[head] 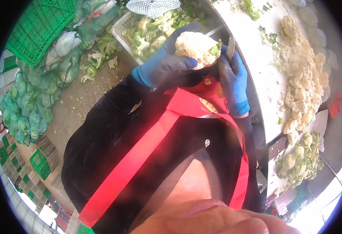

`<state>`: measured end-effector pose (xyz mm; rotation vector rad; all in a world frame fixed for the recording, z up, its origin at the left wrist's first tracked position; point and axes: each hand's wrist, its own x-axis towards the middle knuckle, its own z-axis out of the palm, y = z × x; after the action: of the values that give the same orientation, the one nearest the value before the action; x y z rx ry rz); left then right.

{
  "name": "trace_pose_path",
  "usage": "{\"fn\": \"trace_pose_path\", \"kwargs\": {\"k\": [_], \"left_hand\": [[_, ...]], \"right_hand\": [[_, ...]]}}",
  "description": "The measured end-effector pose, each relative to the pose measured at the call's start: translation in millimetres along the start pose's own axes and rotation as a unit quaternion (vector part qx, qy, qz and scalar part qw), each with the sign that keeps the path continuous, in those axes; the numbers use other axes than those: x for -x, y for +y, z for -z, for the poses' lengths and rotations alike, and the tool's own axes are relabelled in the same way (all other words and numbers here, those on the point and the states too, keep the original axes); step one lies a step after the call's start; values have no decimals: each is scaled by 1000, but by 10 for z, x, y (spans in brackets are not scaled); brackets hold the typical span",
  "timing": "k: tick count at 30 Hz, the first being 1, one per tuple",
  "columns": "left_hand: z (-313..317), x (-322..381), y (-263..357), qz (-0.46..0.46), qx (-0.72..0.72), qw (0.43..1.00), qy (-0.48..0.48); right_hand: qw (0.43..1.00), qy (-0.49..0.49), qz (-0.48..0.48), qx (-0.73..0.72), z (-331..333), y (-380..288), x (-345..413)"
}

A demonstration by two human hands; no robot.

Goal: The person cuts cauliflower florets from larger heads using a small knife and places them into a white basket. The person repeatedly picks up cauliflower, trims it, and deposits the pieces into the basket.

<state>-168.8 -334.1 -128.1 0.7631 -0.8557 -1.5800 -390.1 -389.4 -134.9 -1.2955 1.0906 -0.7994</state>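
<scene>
My left hand, in a blue knitted glove with a dark coated palm, holds a cauliflower head in front of my chest. A bit of green leaf clings to the right side of the head. Close beside it, my right hand, gloved alike, is closed on a knife. The blade points away from me; the handle is hidden in the fingers. Beyond my hands, a white plastic crate contains cut leaves and stalks. A white mesh lies at its far edge.
On my right, a white worktop carries a long heap of cauliflower pieces. Leafy cauliflowers lie nearer me. Green mesh sacks and a green crate stand at left. Leaf scraps litter the floor.
</scene>
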Motion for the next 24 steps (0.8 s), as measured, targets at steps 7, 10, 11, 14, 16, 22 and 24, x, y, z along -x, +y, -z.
{"fn": "trace_pose_path", "kwargs": {"k": [7, 10, 11, 14, 16, 22, 24], "left_hand": [[183, 1, -12, -4, 4, 996, 94], [350, 92, -72, 28, 30, 997, 69], [387, 101, -91, 32, 61, 996, 51], [523, 30, -73, 60, 210, 975, -34], [516, -8, -39, 46, 301, 952, -38], [357, -366, -135, 139, 407, 902, -50], [202, -468, -234, 152, 280, 948, 7]], "right_hand": [[843, 7, 345, 412, 69, -307, -252], [842, -25, 335, 422, -69, -302, -262], [845, -38, 326, 423, -65, -279, -274], [866, -12, 220, 448, 244, -110, -386], [865, 32, 97, 491, 675, 16, -500], [807, 165, -107, 557, 2059, 501, -758], [794, 214, -81, 564, 2414, 645, -771]]}}
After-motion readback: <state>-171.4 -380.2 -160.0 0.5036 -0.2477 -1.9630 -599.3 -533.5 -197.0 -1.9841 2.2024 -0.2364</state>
